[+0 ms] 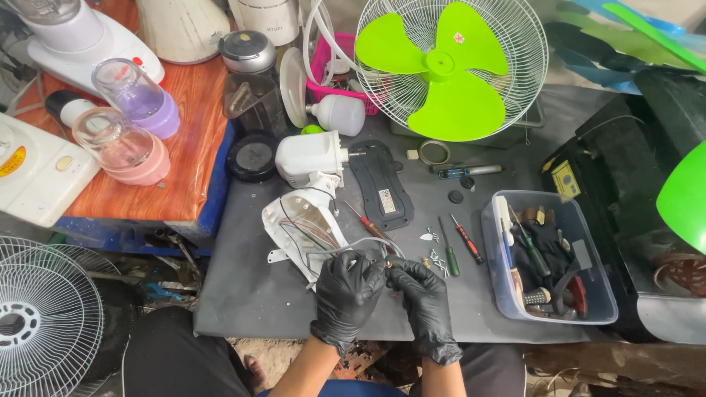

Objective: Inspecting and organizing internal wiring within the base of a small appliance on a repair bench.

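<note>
Left hand [347,292]: black-gloved, lower centre of the frame, fingers closed on grey wires [353,246].
Right hand [425,301]: pinching a small brass-coloured part [385,264] at the wire ends.
White fan housing [305,224]: open on the grey surface [243,290], just above the hands.
Doing it well: probably steady the wires, keep loose screws [438,257] clear.

— What sort of place is this?
— A small appliance repair workshop. A dark counter [250,294] carries a green-bladed fan [450,70] in its wire cage, an opened white fan housing [305,224], loose screws [437,257] and screwdrivers [460,242].
— Anything more?
— A clear tub of tools [548,257], blender jars [132,121], another fan guard [44,316] below.
</note>
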